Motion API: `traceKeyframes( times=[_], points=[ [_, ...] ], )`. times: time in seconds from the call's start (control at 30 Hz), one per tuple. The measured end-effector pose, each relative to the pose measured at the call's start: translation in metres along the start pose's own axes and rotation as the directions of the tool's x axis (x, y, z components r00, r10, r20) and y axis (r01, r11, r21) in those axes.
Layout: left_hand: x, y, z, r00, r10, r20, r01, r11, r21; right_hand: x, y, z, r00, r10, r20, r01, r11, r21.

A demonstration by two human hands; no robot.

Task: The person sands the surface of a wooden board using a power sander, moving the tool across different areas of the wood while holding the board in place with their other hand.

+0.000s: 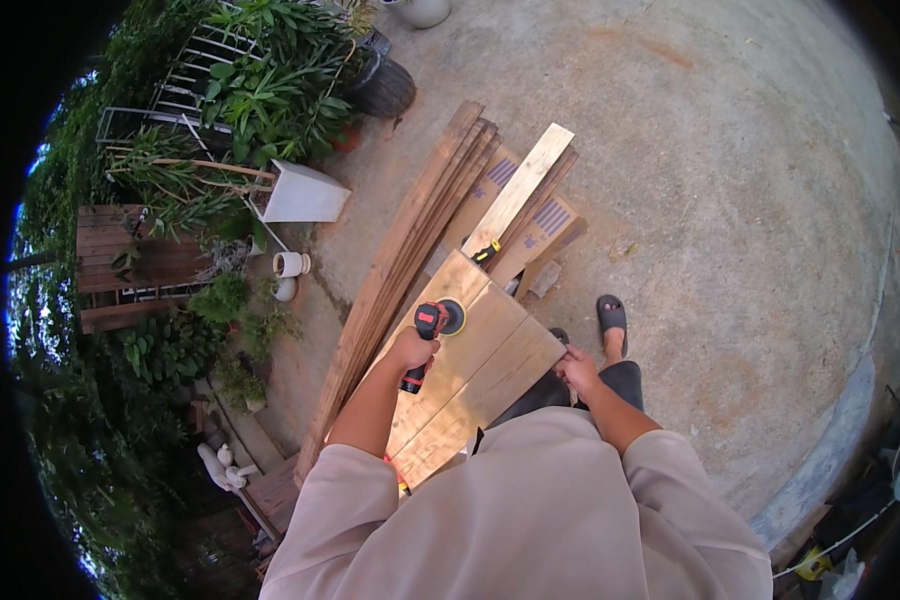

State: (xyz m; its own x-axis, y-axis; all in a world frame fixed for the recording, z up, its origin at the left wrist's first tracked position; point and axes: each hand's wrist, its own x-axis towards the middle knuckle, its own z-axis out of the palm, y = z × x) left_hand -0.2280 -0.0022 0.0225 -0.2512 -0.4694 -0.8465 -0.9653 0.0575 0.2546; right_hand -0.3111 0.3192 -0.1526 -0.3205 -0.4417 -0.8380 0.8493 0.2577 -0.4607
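Observation:
My left hand (pixel 413 350) is wrapped round the grip of a red and black cordless sander (pixel 429 318) with a round pad. The pad rests against the upper face of a pale wooden panel (pixel 475 350), near its far left edge. Seams between joined boards run along the panel. At the panel's right corner my right hand (pixel 577 370) is closed on the edge, fingers partly hidden by the wood. Just past the far end of the panel lies a small black and yellow tool (pixel 487 252), its kind unclear.
Long brown boards (pixel 410 240) lie stacked along the panel's left. A pale plank (pixel 520 190) and flattened cardboard (pixel 553 222) lie beyond it. Potted plants (pixel 280 95) and a white planter (pixel 303 193) stand at the left. My sandalled foot (pixel 612 314) is on the concrete at the right.

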Motion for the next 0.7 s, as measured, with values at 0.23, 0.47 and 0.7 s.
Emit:
traceKeyframes(
  times=[0.23,0.47,0.7],
  points=[
    [-0.021,-0.051,-0.011,0.995,-0.09,-0.04,0.089,0.995,-0.037,0.014,0.015,-0.006,1.0,0.007,0.007,-0.007,1.0,0.02],
    [-0.029,-0.079,-0.012,0.991,-0.125,-0.037,0.123,0.991,-0.057,0.019,0.019,-0.007,0.999,-0.029,0.024,0.028,0.998,0.049],
    [-0.019,-0.04,0.004,0.999,-0.045,0.002,0.045,0.994,-0.098,0.014,0.016,-0.004,1.0,-0.023,-0.016,0.024,0.997,0.066]
  ],
)
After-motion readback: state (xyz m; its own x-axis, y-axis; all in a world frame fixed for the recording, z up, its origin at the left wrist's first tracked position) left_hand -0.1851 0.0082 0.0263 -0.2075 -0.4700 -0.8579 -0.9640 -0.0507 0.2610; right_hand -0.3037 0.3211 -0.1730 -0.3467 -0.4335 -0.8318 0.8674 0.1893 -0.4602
